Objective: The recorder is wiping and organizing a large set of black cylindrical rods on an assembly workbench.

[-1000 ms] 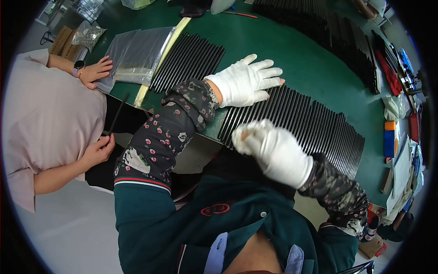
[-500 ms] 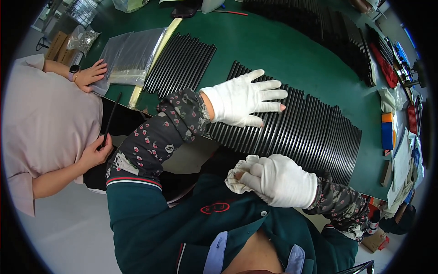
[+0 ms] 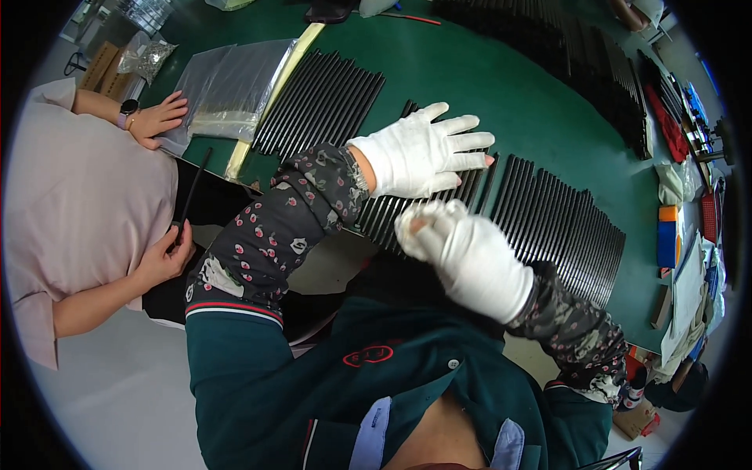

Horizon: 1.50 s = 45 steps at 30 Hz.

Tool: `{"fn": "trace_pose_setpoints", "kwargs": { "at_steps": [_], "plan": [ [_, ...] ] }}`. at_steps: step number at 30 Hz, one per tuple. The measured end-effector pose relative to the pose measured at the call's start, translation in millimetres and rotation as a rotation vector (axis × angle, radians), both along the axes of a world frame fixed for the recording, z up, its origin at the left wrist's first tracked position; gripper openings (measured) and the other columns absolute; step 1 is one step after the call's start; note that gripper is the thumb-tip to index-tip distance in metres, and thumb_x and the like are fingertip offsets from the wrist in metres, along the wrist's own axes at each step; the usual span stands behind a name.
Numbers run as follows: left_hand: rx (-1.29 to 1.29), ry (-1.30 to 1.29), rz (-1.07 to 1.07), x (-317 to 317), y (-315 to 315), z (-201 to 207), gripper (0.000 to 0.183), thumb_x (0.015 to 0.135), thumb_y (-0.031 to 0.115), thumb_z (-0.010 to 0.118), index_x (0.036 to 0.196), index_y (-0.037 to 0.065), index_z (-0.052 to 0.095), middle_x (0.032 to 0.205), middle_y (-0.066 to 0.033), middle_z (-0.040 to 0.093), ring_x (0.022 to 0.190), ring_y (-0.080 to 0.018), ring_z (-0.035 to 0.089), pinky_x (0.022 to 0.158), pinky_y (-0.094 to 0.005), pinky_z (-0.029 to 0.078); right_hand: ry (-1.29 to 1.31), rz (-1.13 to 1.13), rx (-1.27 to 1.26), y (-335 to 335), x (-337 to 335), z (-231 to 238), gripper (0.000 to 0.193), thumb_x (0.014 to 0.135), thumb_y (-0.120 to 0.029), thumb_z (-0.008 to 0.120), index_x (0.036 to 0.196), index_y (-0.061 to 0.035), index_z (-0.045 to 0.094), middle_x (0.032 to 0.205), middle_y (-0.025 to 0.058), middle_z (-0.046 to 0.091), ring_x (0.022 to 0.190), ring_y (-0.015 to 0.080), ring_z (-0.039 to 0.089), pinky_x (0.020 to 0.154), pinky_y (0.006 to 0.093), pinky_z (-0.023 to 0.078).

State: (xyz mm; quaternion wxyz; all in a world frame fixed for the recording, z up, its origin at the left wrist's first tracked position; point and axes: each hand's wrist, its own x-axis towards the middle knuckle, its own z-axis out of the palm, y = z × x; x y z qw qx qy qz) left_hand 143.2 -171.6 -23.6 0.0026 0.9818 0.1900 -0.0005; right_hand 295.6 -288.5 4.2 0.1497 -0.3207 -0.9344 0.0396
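A row of thin black rods (image 3: 558, 227) lies side by side along the near edge of the green table (image 3: 462, 74). My left hand (image 3: 423, 153), in a white glove with bare fingertips showing, rests flat with spread fingers on the rods at the row's left part. A gap with a single rod (image 3: 489, 188) in it parts these from the larger group on the right. Just below, my gloved right hand (image 3: 487, 262) is closed on a wadded white cloth (image 3: 410, 227), over the near ends of the rods. Whether the cloth touches them I cannot tell.
Left of me a person's hand (image 3: 160, 119) lies beside clear plastic bags (image 3: 239, 82); their other hand (image 3: 166, 258) holds a black rod. Another batch of rods (image 3: 325, 98) lies near a pale yellow strip (image 3: 270, 98). Many dark rods (image 3: 548, 39) are piled at the far right.
My right hand has moved up and left with the cloth, from near my chest to over the rods. A gap has opened in the row beside my left hand's fingertips.
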Motion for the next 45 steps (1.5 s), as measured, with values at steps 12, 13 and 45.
{"fn": "trace_pose_setpoints", "kwargs": {
  "at_steps": [12,13,45],
  "plan": [
    [0.012,-0.109,0.002,-1,0,-8,0.055,0.093,0.039,0.055,0.143,0.021,0.044,0.153,-0.0024,0.036,0.142,-0.0248,0.032,0.115,-0.0483,0.028,-0.097,0.347,0.044,-14,-26,-1,0.029,0.081,-0.016,0.055,0.106,-0.0022,0.055,0.092,0.0071,0.059,0.080,0.0199,0.062,0.063,0.0297,0.053],
    [0.011,-0.103,0.008,-4,0,-9,0.055,0.093,0.039,0.055,0.143,0.021,0.044,0.153,-0.0024,0.036,0.142,-0.0248,0.032,0.115,-0.0483,0.028,-0.076,0.353,-0.082,-12,-24,10,0.030,0.079,-0.017,0.057,0.105,-0.0022,0.055,0.093,0.0079,0.059,0.080,0.0194,0.060,0.062,0.0297,0.052],
    [-0.261,-0.157,0.060,-1,-103,22,0.109,0.060,0.057,0.080,0.138,-0.008,0.039,0.149,-0.0250,0.033,0.142,-0.0394,0.026,0.115,-0.0573,0.019,0.501,-0.601,-0.249,-57,125,41,0.029,0.079,-0.001,0.066,0.107,-0.0023,0.066,0.078,0.0088,0.055,0.067,0.0238,0.055,0.062,0.0329,0.045]
  ]
}}
